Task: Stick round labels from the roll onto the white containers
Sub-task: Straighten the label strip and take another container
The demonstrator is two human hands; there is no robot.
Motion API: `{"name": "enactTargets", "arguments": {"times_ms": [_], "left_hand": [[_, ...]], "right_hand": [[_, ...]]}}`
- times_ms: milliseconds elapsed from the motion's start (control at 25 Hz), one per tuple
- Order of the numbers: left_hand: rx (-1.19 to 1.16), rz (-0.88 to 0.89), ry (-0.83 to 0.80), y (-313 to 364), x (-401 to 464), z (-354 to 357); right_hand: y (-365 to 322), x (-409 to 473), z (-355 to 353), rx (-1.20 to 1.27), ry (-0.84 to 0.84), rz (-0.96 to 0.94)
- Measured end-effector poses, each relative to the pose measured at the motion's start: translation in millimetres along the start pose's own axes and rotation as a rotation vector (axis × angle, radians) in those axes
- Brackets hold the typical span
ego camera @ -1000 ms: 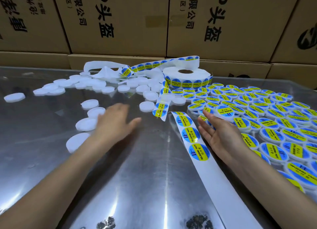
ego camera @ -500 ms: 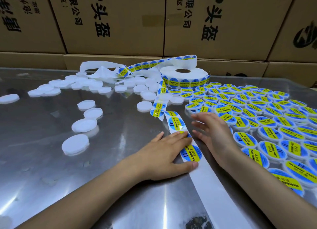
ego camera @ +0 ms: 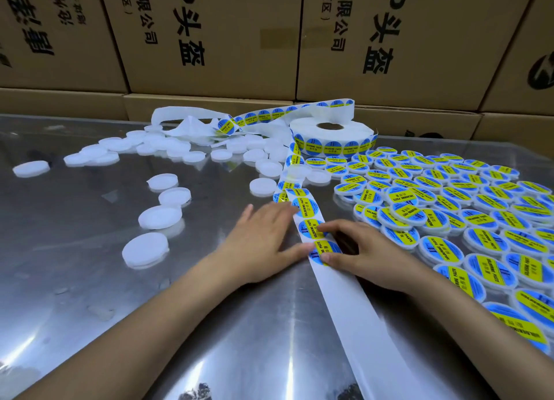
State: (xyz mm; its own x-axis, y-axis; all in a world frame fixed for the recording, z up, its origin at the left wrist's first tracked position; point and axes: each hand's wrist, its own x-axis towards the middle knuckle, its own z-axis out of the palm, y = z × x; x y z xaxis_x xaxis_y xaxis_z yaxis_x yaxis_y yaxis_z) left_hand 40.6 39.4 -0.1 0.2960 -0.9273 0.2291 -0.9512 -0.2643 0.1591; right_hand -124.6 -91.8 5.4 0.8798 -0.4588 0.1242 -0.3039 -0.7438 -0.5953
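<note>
Left to right: bare white containers [ego camera: 159, 217]; left hand [ego camera: 263, 237], fingers flat, pinning the backing strip [ego camera: 344, 282]; right hand [ego camera: 359, 251] pinching the lowest label [ego camera: 323, 252]. Risk — a hurried peel creases it.

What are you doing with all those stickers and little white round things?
A person is sticking round labels onto small white containers. The left hand lies flat, holding down the label strip on the shiny table. The right hand picks at the nearest label to peel it. The label roll sits at the back. Labelled containers crowd the right side; plain white containers wait on the left.
</note>
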Motion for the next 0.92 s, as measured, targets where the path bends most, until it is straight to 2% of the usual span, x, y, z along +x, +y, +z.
{"name": "enactTargets", "arguments": {"times_ms": [200,320,400,520,920], "left_hand": [[0.197,-0.519,0.199,-81.4,5.2,-28.7],[0.012,-0.754,0.175,-136.4,-10.7,-36.6],[-0.111,-0.790,0.087,-153.9,-15.2,-31.8],[-0.122,-0.741,0.023,-159.8,-3.8,-26.1],[-0.126,-0.637,0.065,-155.8,4.5,-29.7]], "right_hand": [[-0.5,-0.4,0.6,-0.053,0.022,-0.033],[-1.6,-0.6,1.9,-0.068,0.067,-0.047],[-3.4,-0.6,3.2,-0.074,0.080,-0.054],[-2.0,0.1,4.0,-0.089,0.090,-0.056],[2.4,7.0,9.1,-0.113,0.137,-0.060]]}}
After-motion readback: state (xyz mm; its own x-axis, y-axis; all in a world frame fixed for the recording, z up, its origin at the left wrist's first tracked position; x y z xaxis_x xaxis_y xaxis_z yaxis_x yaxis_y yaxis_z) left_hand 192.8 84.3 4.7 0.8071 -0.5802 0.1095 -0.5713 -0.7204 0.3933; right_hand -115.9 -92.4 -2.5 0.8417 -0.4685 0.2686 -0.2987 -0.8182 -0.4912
